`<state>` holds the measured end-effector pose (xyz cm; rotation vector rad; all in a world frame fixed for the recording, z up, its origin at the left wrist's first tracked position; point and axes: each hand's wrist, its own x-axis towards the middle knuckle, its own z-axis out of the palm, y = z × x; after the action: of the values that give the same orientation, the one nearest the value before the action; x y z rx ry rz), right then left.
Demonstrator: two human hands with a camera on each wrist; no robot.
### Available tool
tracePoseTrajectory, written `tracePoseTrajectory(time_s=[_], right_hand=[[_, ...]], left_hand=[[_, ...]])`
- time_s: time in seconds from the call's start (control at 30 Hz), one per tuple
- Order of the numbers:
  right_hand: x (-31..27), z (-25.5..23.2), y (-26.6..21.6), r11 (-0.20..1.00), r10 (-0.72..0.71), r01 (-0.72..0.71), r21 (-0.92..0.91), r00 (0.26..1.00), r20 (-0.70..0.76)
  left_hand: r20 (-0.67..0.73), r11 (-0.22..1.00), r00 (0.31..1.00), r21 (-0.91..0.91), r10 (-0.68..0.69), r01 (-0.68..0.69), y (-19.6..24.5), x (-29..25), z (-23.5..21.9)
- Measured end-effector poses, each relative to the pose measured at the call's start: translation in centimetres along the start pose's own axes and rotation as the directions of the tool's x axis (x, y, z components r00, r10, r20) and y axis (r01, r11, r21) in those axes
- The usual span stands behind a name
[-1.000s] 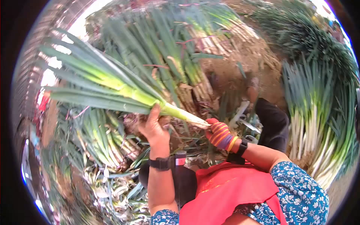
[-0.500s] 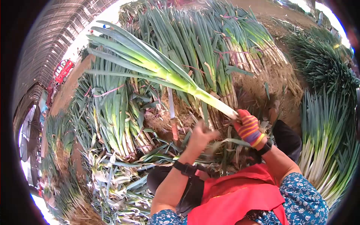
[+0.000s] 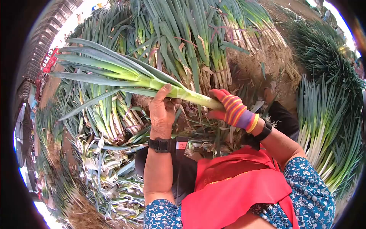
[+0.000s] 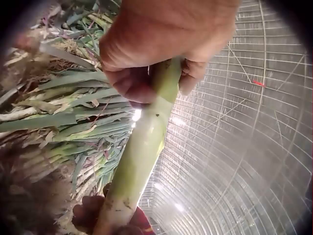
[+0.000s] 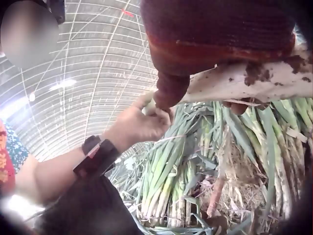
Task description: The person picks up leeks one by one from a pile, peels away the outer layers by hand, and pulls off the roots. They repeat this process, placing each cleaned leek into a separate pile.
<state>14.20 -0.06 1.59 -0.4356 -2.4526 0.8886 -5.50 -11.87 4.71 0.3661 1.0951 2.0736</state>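
A large leek (image 3: 190,96) is held slantwise in front of the body, its green leaves fanned out to the upper left. My bare left hand (image 3: 163,111) grips the stalk at the base of the leaves, and the left wrist view shows fingers and thumb curled round the pale stalk (image 4: 142,142). My right hand (image 3: 235,110), in a striped glove, holds the white root end. From the right wrist camera, the gloved hand (image 5: 215,39) lies over the soil-marked white end (image 5: 254,81).
Tied leek bundles (image 3: 183,45) lie beyond the hands. Loose leeks (image 3: 320,122) are heaped at the right, and peeled leaves (image 3: 110,171) cover the ground at lower left. A handle (image 5: 215,196) lies among the roots in the right wrist view.
The left hand, off the leek half a second ago, has taken hold of the stalk again. The leek has swung lower and more level, and the right hand has stayed at its root end.
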Motion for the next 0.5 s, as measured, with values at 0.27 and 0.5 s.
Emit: tracePoseTrajectory(time_s=[0.27,0.5], right_hand=[[4.3,1.6,-3.7,0.99,-0.11,0.095,-0.102,0.981,-0.158],[5.4,3.3,-2.1,0.963,0.09,-0.046,0.264,0.983,-0.16]], left_hand=[[-0.04,0.999,0.998,0.034,0.039,-0.038,-0.1,-1.3,1.2],[-0.012,0.986,0.986,0.023,0.168,-0.168,-1.7,-1.3,0.9]])
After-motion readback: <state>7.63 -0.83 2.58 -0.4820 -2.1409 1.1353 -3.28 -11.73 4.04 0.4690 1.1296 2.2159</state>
